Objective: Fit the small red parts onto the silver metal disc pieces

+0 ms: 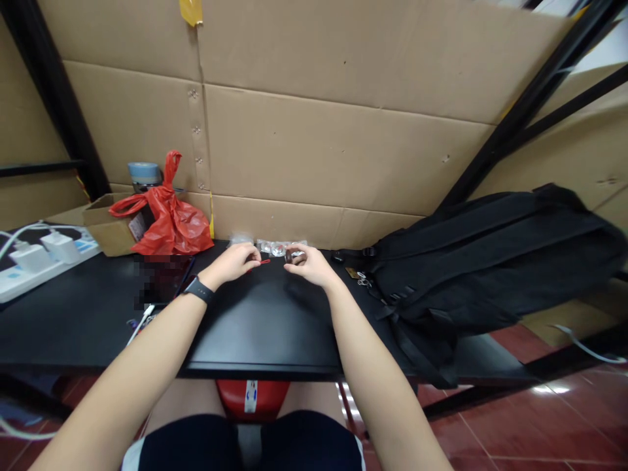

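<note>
Single head-worn view, facing forward and down, close over the bench; left hand and right hand mid-frame, cardboard wall beyond.

Left hand: dark watch on wrist; fingertips pinched red cord, loop end protruding toward right hand. Right hand: gripped small dark object between thumb and fingers, kind unclear. Clear plastic packets: lay just beyond both hands, near cardboard wall. Black table: bore, at left, white power strip, cardboard box, knotted red bag; at right, black backpack.
</note>
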Available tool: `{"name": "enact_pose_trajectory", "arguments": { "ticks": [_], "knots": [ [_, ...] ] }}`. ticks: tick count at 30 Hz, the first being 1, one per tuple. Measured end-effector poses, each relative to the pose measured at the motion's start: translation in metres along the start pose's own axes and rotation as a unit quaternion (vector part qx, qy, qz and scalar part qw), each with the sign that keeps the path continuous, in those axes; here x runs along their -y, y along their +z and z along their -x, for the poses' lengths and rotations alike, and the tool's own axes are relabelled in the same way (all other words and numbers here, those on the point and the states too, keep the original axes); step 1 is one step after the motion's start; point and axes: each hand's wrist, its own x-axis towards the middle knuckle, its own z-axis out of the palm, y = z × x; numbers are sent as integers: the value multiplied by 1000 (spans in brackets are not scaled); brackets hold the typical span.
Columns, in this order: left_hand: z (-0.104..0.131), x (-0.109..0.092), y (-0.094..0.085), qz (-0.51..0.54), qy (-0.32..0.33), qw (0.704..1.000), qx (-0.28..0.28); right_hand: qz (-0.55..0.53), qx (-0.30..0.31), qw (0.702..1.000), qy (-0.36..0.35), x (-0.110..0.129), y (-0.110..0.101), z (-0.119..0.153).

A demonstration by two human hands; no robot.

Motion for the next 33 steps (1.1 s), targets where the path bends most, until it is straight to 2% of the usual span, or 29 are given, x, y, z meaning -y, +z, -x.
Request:
{"name": "enact_pose_trajectory", "arguments": {
  "ticks": [3, 6, 11, 21, 25, 28, 31, 33],
  "knots": [
    [8, 20, -13, -4, -18, 998, 55, 134, -48, 988, 55, -16, -17, 2],
    [13, 31, -18, -16, -41, 997, 57, 200, -36, 974, 95, -32, -30, 4],
    [15, 39, -13, -18, -52, 997, 57, 198, 8, 971, 136, -45, -37, 6],
    [15, 49, -8, -40, -60, 996, 52, 194, 36, 970, 139, -47, -38, 8],
    [14, 45, -6, -30, -71, 997, 16, 236, -11, 962, 138, -47, -36, 7],
    [11, 34, 0, -13, -67, 998, 8, 271, -25, 951, 149, -46, -28, 3],
    [7, 19, 10, -28, -38, 999, 7, 306, -10, 942, 141, -39, -11, -4],
    [5, 8, 16, -44, -15, 999, 6, 352, 27, 932, 89, -31, 4, -9]
  ]
}}
